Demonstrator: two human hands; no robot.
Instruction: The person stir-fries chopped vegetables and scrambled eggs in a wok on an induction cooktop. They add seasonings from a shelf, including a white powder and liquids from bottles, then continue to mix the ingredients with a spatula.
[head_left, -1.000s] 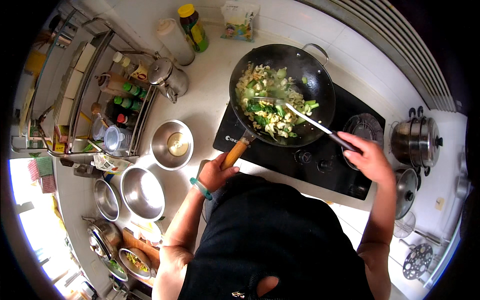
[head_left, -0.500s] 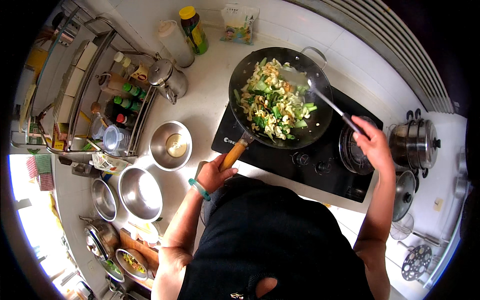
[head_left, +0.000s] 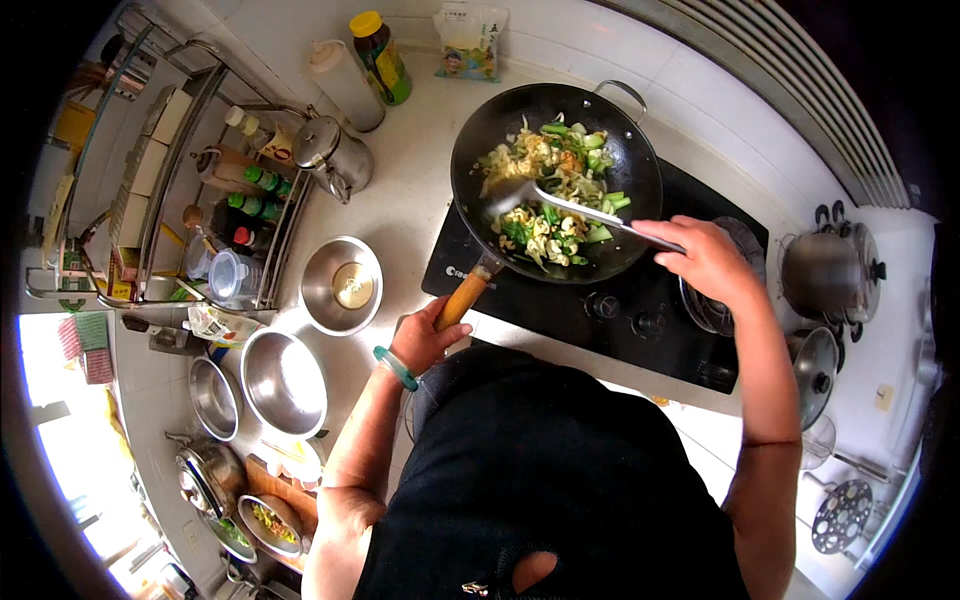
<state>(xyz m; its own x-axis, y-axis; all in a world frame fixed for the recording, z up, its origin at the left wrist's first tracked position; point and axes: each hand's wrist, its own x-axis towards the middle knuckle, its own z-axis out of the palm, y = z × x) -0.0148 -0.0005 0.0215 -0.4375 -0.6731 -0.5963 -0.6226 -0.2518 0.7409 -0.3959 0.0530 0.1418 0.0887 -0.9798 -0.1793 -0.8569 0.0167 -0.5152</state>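
While my left hand (head_left: 425,335) has its fingers wrapped round the wooden handle (head_left: 462,298) of the wok (head_left: 556,180) on the black stove (head_left: 600,300), my right hand (head_left: 705,262) grips the spatula (head_left: 560,205), whose length runs leftward from that hand into the vegetables (head_left: 550,200).

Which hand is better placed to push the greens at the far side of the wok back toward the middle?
The right hand, probably: it already holds the metal spatula, whose blade lies in the food inside the wok. The left hand is occupied gripping the wooden handle.
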